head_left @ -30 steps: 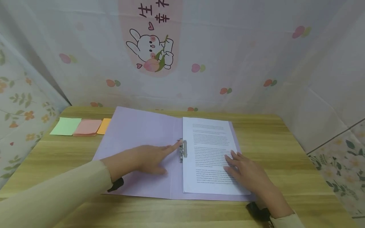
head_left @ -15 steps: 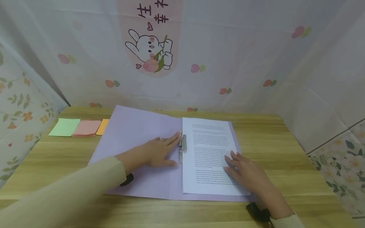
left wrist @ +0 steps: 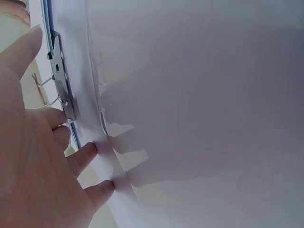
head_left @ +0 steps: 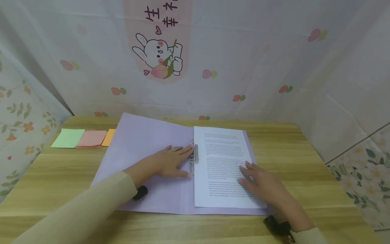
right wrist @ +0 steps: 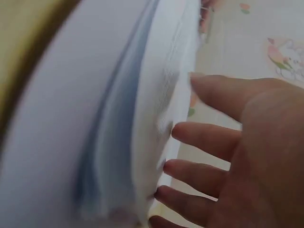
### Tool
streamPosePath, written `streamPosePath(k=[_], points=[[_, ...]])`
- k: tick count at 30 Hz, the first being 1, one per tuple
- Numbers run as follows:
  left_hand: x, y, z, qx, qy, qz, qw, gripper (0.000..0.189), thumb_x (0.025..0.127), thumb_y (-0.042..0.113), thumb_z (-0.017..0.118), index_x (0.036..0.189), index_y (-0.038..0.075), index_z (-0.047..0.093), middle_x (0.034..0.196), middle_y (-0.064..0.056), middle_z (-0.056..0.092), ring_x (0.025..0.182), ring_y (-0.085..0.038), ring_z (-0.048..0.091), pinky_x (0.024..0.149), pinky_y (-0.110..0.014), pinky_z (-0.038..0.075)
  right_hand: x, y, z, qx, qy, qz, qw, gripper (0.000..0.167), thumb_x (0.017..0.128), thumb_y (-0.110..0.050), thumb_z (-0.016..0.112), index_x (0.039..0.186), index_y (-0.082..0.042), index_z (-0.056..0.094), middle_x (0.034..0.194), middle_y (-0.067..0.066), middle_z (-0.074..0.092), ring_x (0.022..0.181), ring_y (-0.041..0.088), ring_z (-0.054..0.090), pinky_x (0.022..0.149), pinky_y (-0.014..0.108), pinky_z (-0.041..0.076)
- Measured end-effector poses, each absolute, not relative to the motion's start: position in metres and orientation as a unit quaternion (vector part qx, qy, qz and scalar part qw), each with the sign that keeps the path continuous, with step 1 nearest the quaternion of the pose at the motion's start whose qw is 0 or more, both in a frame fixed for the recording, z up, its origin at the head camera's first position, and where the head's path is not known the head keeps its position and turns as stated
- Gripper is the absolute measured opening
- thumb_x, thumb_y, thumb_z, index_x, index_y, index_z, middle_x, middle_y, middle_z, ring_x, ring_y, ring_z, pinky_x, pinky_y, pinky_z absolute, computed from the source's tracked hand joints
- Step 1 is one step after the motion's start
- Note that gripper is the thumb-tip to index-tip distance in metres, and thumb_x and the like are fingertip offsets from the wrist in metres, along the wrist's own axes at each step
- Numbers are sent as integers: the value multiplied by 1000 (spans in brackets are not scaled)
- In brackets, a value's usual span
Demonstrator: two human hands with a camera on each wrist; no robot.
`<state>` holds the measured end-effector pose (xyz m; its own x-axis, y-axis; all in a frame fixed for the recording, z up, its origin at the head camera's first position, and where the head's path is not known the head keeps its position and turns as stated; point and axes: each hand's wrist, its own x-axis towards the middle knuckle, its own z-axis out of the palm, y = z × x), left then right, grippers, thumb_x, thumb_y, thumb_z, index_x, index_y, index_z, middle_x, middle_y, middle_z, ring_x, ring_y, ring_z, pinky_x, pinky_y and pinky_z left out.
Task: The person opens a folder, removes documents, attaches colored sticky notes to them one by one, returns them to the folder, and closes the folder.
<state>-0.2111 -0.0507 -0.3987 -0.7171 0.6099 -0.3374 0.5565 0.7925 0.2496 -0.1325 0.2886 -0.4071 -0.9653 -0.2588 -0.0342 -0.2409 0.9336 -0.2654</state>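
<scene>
A lilac folder [head_left: 146, 139] lies spread flat, its left cover bare. A stack of printed sheets [head_left: 225, 149] covers the right side. Along the stack's inner edge, near the fold, sits a metal binder clip mechanism [head_left: 196, 154]. My left hand [head_left: 169, 164] lies over the left cover with straight fingers, its fingertips right at the upper end of the mechanism and its thumb by the lower end. In the left wrist view the metal clip [left wrist: 61, 76] shows between thumb and fingers. My right hand [head_left: 262, 179] rests on the sheets with spread fingers, touching their right part.
Green sticky notes [head_left: 67, 138], pink sticky notes [head_left: 92, 139] and orange sticky notes [head_left: 108, 137] lie in a row at the back left, the orange ones partly hidden by the folder. A patterned curtain [head_left: 243, 61] hangs behind the wooden table [head_left: 289, 152].
My left hand has moved up and right along the mechanism, its thumb now nearer the fold. The mechanism's raised plate sits slightly farther up than at first. My right hand has stayed on the sheets.
</scene>
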Motion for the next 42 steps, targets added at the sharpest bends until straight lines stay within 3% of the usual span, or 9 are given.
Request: streamPosePath(k=[9, 12, 16, 21, 23, 25, 29, 32, 42], points=[[-212, -51, -404, 313, 921, 104, 207, 101, 90, 69, 58, 164, 22, 7, 172, 5, 3, 159, -31, 14, 127, -61, 9, -141, 300, -387, -24, 936, -328, 124, 69, 103, -55, 47, 150, -4, 47, 158, 25, 40, 142, 49, 42, 113, 64, 38], [-210, -52, -405, 308, 921, 115, 211, 105, 89, 70, 60, 164, 20, 6, 172, 2, 3, 159, -32, 12, 127, -62, 6, -146, 307, -384, 32, 883, -440, 162, 75, 104, -55, 44, 154, 1, 37, 161, 26, 35, 148, 46, 35, 116, 58, 38], [-206, -47, -406, 297, 922, 118, 217, 110, 87, 73, 59, 164, 16, 4, 173, -2, 0, 160, -35, 9, 126, -64, 4, -151, 323, -386, 49, 798, -571, 187, 75, 109, -47, 36, 157, 8, 20, 165, 28, 22, 152, 45, 26, 111, 41, 47], [-200, -38, -409, 279, 930, 111, 212, 112, 87, 73, 58, 164, 11, 5, 173, -6, -1, 159, -38, 7, 125, -66, 4, -154, 339, -388, 63, 746, -629, 211, 77, 109, -52, 30, 159, 4, 14, 167, 27, 12, 154, 46, 19, 105, 33, 53], [-198, -35, -409, 272, 933, 105, 210, 112, 87, 74, 58, 164, 11, 5, 173, -6, -1, 159, -38, 6, 125, -66, 4, -156, 343, -388, 66, 735, -636, 224, 80, 107, -57, 29, 160, 1, 14, 167, 27, 11, 154, 45, 21, 106, 36, 52], [-197, -33, -408, 267, 935, 104, 209, 112, 87, 73, 59, 164, 10, 6, 173, -7, -1, 159, -38, 5, 125, -66, 4, -157, 347, -387, 66, 728, -640, 239, 82, 106, -60, 27, 161, 0, 13, 168, 27, 12, 151, 39, 32, 106, 38, 52], [-195, -32, -409, 262, 937, 102, 207, 112, 87, 73, 59, 164, 10, 7, 173, -7, -1, 159, -38, 5, 125, -66, 4, -158, 352, -387, 66, 712, -649, 261, 79, 107, -59, 25, 161, -2, 13, 167, 27, 17, 133, 17, 55, 106, 40, 52], [-194, -32, -409, 261, 936, 111, 208, 113, 87, 72, 60, 164, 10, 6, 173, -7, -2, 159, -39, 4, 125, -67, 3, -158, 353, -387, 75, 694, -665, 267, 79, 106, -59, 27, 161, -4, 14, 167, 26, 17, 125, 9, 58, 105, 40, 52], [-195, -31, -413, 258, 935, 125, 211, 114, 87, 72, 59, 164, 11, 2, 173, -5, -6, 159, -38, 0, 124, -68, 1, -159, 350, -391, 95, 695, -661, 266, 86, 104, -63, 28, 162, -5, 6, 168, 26, 13, 124, 10, 55, 103, 34, 53]])
